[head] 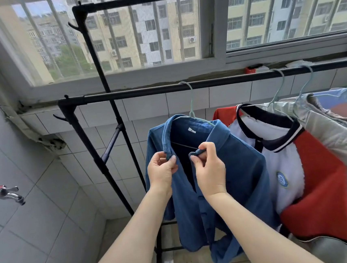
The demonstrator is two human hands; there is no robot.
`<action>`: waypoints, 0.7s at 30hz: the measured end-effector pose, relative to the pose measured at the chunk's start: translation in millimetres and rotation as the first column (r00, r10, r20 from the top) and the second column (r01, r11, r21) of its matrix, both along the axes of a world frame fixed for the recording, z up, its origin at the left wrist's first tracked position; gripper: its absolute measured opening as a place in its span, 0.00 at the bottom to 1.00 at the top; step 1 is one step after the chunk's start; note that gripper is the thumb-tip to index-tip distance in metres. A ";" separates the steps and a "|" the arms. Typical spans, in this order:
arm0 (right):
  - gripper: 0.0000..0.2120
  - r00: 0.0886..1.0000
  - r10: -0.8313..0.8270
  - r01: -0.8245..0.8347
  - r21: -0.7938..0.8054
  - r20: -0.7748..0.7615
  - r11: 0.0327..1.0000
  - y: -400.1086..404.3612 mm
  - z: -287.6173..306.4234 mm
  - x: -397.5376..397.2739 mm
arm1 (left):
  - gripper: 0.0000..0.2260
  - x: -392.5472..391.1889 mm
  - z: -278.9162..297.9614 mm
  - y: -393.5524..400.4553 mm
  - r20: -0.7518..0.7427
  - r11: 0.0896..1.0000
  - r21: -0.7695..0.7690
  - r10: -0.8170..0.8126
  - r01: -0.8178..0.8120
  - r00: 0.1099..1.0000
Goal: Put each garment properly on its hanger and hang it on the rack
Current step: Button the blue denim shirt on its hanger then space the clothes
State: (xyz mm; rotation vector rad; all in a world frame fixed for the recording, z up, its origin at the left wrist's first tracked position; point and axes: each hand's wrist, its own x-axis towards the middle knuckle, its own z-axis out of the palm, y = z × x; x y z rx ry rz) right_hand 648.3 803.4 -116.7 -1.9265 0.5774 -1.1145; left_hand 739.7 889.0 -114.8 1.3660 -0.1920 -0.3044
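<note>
1. The blue denim collared shirt (214,169) already hangs by its pale green hanger (191,108) on the black metal rack rail (132,92).
2. The left hand (161,170) and right hand (209,170) each pinch a collar point, apparently straightening it.
3. Beside it, the red-and-white jacket (299,172) and grey garments (337,128) hang done; I see no garments still waiting.

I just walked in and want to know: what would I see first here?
Two hands in the middle, the left hand and right hand, each pinching a collar tip of a blue shirt hanging on the black rack. Right of it hangs a bright red and white jacket.
</note>
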 end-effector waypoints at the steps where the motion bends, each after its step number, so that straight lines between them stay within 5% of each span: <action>1: 0.10 0.999 -0.007 0.006 0.012 0.036 1.000 2.0 -0.9 -1.3 | 0.04 -1.3 0.7 0.2 -0.012 1.000 -0.009 0.008 -0.008 1.000; 5: 0.06 0.996 -0.008 -0.007 0.167 0.091 0.986 6.5 -5.4 -1.2 | 0.07 -8.0 4.5 1.1 -0.038 0.999 -0.034 0.034 -0.036 0.999; 8: 0.07 0.981 -0.028 -0.092 0.581 0.193 0.809 8.3 -3.0 3.7 | 0.06 -11.8 4.1 3.4 -0.008 1.000 -0.002 0.030 -0.030 1.000; 10: 0.05 0.976 -0.049 -0.115 0.693 0.212 0.711 9.3 1.8 6.2 | 0.05 -13.6 6.0 5.7 0.028 1.000 0.023 0.017 -0.017 0.999; 15: 0.03 0.980 0.035 -0.168 0.711 0.197 0.683 8.5 11.8 11.4 | 0.02 -14.3 9.5 9.2 0.106 0.995 0.093 -0.052 0.043 0.993; 21: 0.04 0.991 0.095 -0.134 0.600 0.097 0.788 1.9 14.4 12.7 | 0.03 -17.1 11.5 5.5 0.107 0.994 0.066 -0.094 0.087 0.990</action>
